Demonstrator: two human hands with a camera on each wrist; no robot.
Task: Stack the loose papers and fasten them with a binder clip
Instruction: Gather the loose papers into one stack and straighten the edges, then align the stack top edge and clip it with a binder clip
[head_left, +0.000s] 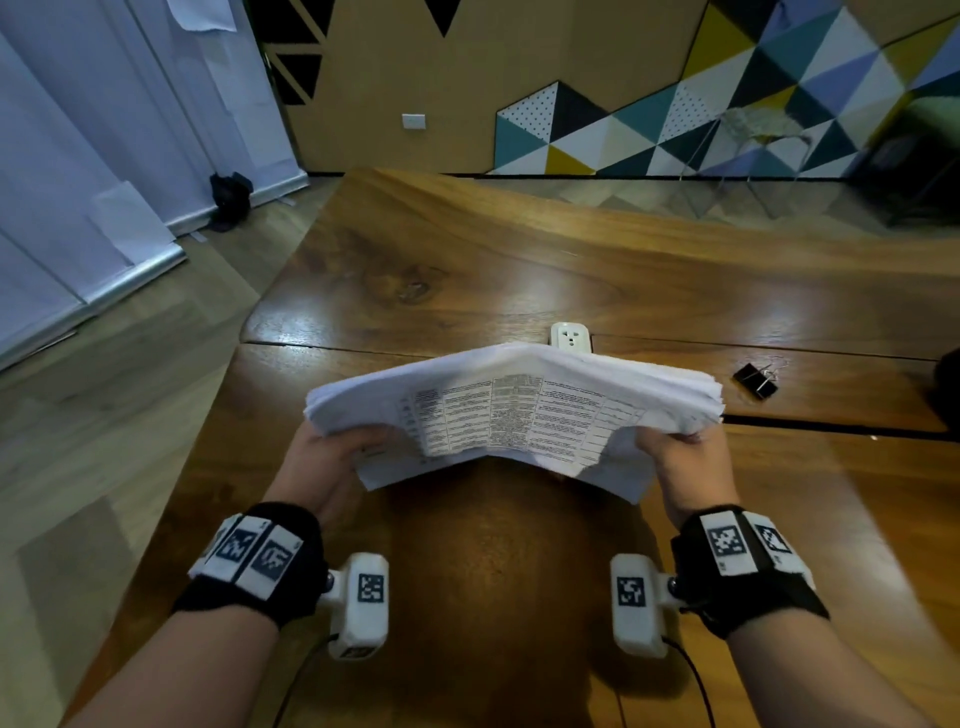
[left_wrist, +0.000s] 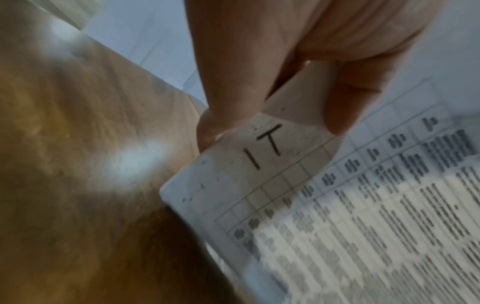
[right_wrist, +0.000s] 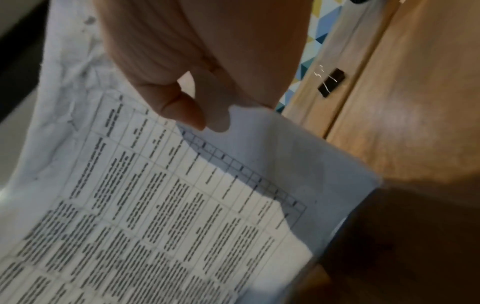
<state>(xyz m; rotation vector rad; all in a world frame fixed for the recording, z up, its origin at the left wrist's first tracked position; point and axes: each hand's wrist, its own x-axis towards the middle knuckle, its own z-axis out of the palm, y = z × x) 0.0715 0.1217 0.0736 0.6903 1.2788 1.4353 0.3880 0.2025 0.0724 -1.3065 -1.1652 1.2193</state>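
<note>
Both forearms are bare, without sleeves. Each wrist wears a wide black fabric band (head_left: 260, 561) with white square tiles on it, and every tile carries a black-and-white coded marker. On the inner side of each band sits a white plastic camera housing (head_left: 361, 603) with its own marker. Thin black cables run from the housings toward the body

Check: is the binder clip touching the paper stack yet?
Apart. In the head view the binder clip lies on the table right of the paper stack, bare wood between them; both hands grip the stack.
</note>
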